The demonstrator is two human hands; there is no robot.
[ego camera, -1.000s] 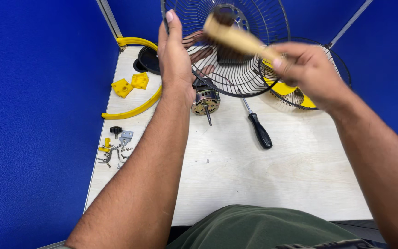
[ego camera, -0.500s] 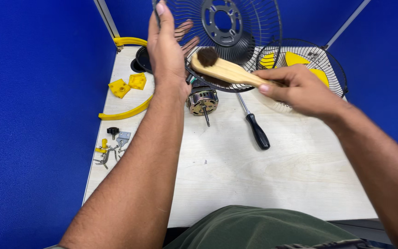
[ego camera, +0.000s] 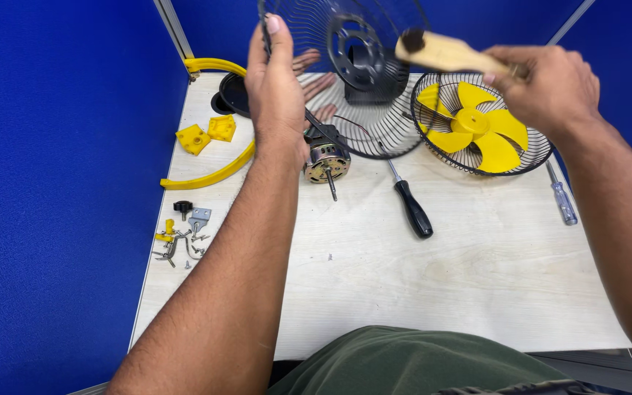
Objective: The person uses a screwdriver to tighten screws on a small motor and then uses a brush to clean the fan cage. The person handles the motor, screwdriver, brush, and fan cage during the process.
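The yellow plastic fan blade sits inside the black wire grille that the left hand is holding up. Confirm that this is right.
Not right. The yellow plastic fan blade sits inside the other black wire grille, lying on the table. The head view shows the left hand holding up a bladeless grille.

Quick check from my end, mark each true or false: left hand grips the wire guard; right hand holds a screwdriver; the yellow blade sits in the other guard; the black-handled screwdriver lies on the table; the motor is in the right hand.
1. The left hand grips the upright wire guard. True.
2. The right hand holds a screwdriver. False: it holds a wooden brush.
3. The yellow fan blade sits in the second guard. True.
4. The black-handled screwdriver lies on the table. True.
5. The motor is in the right hand. False: it rests on the table.
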